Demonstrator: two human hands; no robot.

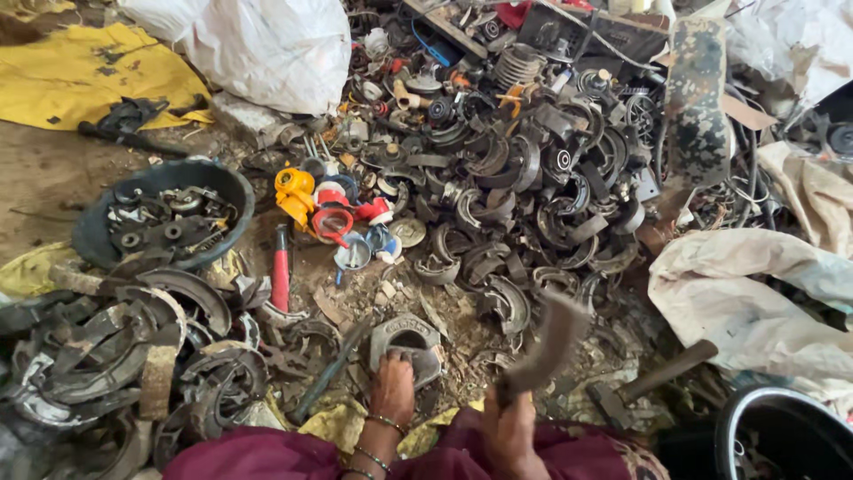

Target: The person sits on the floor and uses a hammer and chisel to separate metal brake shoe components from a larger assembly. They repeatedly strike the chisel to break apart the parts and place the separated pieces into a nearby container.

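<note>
My left hand (392, 384), with bangles at the wrist, presses down on a curved grey metal part (404, 336) lying on the dirt in front of me. My right hand (508, 427) grips a dark, blurred tool or curved metal piece (549, 342) raised above the ground, to the right of the held part. A hammer (649, 382) lies on the ground just right of my right hand.
A big heap of rusty brake shoes and metal scrap (515, 178) fills the middle and back. A dark basin (160, 213) of parts sits at left, more brake shoes (133, 347) below it. A black bucket (782, 431) stands at bottom right, cloth sacks (755, 293) beside it.
</note>
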